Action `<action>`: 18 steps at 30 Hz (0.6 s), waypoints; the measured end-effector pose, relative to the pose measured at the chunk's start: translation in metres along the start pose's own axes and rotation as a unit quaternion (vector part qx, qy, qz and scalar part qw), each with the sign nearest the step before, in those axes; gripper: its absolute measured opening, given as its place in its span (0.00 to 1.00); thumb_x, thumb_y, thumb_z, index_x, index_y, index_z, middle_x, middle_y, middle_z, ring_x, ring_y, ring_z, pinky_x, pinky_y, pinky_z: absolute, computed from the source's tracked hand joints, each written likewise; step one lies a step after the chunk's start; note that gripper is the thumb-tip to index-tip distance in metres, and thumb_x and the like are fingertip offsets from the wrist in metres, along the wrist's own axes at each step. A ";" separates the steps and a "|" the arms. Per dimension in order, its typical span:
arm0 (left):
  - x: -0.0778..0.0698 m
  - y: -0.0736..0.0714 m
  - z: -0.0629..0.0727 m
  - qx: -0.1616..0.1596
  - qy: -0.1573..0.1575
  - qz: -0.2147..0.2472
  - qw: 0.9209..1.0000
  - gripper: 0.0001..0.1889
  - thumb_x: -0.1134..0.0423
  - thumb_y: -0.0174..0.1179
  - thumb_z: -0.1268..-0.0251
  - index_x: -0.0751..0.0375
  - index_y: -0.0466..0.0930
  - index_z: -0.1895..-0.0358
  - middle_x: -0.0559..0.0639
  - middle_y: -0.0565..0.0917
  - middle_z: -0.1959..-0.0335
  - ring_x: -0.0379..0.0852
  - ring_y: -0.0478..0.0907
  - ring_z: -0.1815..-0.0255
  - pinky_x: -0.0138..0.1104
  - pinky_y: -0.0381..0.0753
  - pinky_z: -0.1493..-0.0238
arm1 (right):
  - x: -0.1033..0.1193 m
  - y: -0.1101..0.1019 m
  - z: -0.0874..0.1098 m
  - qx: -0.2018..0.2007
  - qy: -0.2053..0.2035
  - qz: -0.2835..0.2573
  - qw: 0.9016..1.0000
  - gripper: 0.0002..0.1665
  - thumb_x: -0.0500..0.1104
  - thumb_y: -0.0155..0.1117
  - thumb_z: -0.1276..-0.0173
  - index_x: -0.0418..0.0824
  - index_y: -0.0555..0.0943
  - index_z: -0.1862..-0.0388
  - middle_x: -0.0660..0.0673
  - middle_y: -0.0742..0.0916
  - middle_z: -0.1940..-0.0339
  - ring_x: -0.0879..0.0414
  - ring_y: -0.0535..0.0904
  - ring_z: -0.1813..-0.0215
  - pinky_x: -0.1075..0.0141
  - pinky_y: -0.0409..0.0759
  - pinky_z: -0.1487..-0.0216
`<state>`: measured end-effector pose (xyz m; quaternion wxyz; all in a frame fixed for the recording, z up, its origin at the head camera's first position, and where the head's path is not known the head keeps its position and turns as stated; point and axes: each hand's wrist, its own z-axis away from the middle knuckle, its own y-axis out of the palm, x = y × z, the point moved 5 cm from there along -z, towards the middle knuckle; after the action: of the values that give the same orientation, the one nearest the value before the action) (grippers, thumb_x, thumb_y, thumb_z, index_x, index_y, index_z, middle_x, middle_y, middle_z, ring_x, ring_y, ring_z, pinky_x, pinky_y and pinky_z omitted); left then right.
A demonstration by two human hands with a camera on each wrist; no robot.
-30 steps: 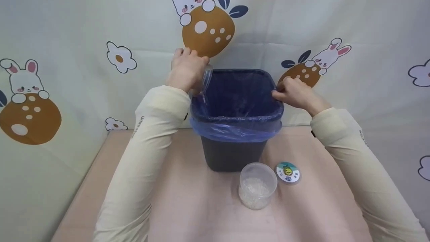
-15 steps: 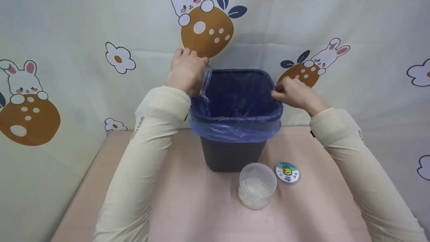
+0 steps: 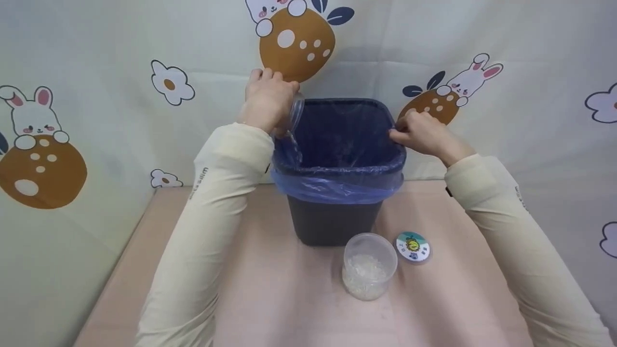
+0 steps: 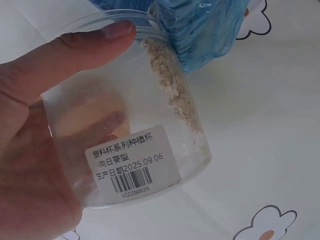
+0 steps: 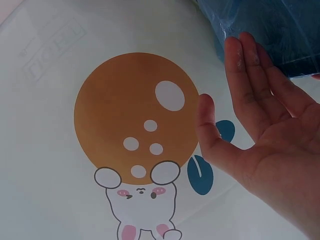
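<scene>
My left hand (image 3: 270, 99) grips a clear plastic cup (image 4: 135, 105) with a barcode label, tipped over the left rim of a lined trash bin (image 3: 335, 224). Pale flaky bits (image 4: 170, 82) lie along one wall of the cup, up to its mouth. A thin trail of them falls inside the bin. On the bin's right side is my right hand (image 3: 424, 132); in the right wrist view its fingers (image 5: 245, 75) are fairly straight and lie against the blue bag (image 5: 270, 30). The bin's bottom is hidden.
In front of the bin stands a clear tub (image 3: 368, 270) partly filled with whitish bits. A round lid (image 3: 413, 246) with a printed sticker lies to its right on the pink tabletop (image 3: 270, 299). A patterned cloth (image 3: 217, 33) hangs close behind the bin.
Flakes keep dropping from the tipped cup, and the trail inside the bin has changed shape. Both hands hold almost the same positions; the tub and lid have not moved.
</scene>
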<state>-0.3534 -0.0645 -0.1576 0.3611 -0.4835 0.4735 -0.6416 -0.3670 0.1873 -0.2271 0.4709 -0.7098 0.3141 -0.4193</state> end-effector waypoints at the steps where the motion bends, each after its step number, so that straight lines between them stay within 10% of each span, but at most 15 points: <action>1: 0.000 0.000 0.000 0.000 -0.001 0.000 1.000 0.43 0.63 0.72 0.57 0.58 0.64 0.33 0.64 0.68 0.41 0.61 0.58 0.39 0.51 0.53 0.36 | 0.000 0.000 0.000 0.002 0.001 0.001 1.000 0.17 0.43 0.54 0.34 0.31 0.83 0.69 0.38 0.79 0.66 0.47 0.75 0.70 0.57 0.70 0.69; 18: -0.003 0.000 -0.001 0.004 -0.007 -0.013 1.000 0.42 0.63 0.71 0.57 0.58 0.63 0.33 0.65 0.66 0.39 0.61 0.57 0.39 0.51 0.52 0.37 | 0.001 0.000 0.000 0.014 0.013 0.007 1.000 0.19 0.44 0.53 0.33 0.29 0.84 0.63 0.34 0.79 0.62 0.44 0.77 0.68 0.49 0.74 0.65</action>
<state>-0.3537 -0.0616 -0.1582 0.3579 -0.4930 0.4621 -0.6444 -0.3672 0.1867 -0.2271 0.4794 -0.6958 0.3192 -0.4292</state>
